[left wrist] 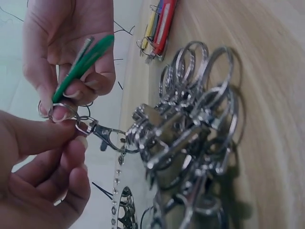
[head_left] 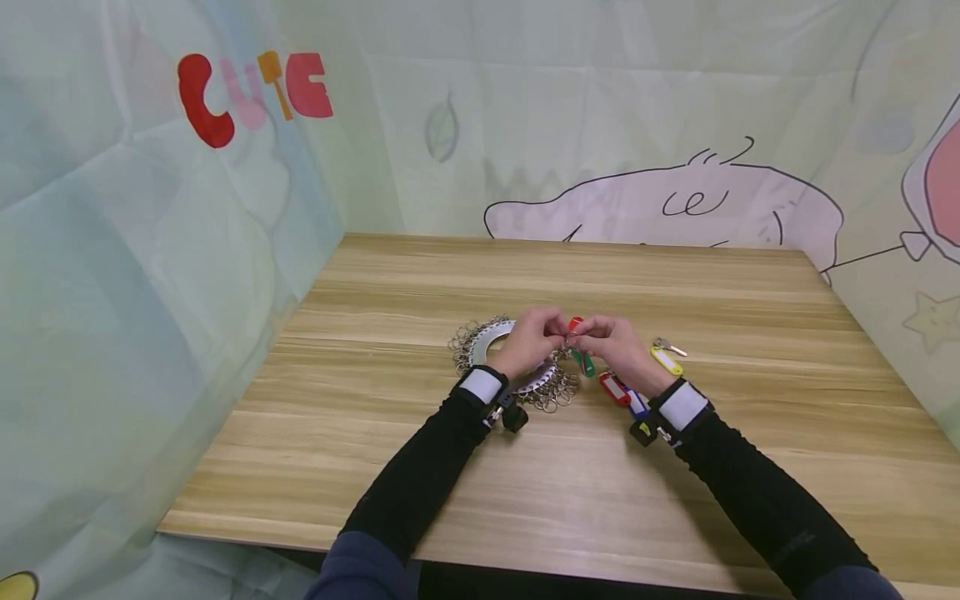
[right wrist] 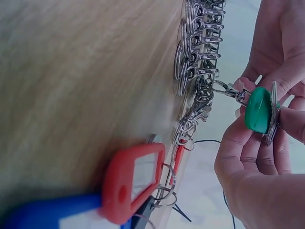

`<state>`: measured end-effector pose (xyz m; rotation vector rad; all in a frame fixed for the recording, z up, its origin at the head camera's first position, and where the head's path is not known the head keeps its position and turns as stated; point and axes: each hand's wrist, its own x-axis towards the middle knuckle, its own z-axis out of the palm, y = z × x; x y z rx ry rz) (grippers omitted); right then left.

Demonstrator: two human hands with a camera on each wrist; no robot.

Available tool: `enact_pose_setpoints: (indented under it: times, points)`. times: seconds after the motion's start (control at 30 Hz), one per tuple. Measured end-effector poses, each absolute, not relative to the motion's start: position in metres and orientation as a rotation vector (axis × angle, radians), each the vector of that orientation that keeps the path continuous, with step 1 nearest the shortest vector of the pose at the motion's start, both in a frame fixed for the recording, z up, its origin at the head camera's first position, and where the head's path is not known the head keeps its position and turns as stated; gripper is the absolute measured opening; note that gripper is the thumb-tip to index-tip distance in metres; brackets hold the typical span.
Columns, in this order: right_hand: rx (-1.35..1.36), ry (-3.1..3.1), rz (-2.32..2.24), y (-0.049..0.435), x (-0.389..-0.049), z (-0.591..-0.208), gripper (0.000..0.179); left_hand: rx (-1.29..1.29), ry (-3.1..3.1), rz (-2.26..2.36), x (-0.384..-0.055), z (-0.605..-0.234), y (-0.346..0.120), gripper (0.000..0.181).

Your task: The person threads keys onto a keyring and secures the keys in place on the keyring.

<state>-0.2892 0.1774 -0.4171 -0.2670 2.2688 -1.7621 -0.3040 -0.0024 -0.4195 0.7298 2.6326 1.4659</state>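
- While I monitor remotely, the person's L grip [head_left: 531, 342] pinches the end of a metal clasp [left wrist: 106, 136], whose hook reaches the clustered clasps & rings [left wrist: 190, 119].
- R grip [head_left: 615, 346]: fingers curled on the green tag [right wrist: 257, 109] & its key [right wrist: 273, 112]; tag held off the bench [head_left: 360, 467], btwn both grips.
- Split ring [left wrist: 66, 106]: at the fingertips, btwn green tag & clasp.
- Surroundings: pale ring [head_left: 477, 350] w/ many clasps, beside L grip; red tag [head_left: 615, 389] & blue tag [head_left: 637, 404] near R wrist; yellow tag [head_left: 665, 361] farther R; second red tag [head_left: 575, 323] just beyond the fingertips.
- Step in hand (my judgement): joining or parting split ring & clasp; I can't tell which.
- Next move prob. calls for a steady L grip, w/ R thumb prising the coil & working it round.
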Motion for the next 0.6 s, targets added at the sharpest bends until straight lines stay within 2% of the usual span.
enact_pose_setpoints:
  times: [0.6]
  points:
    - [-0.274,2.302,-1.739,0.1782,-0.2912,-0.419,0.022,0.699,2.645,1.48,-0.3038,-0.4202,-0.0023,0.01]
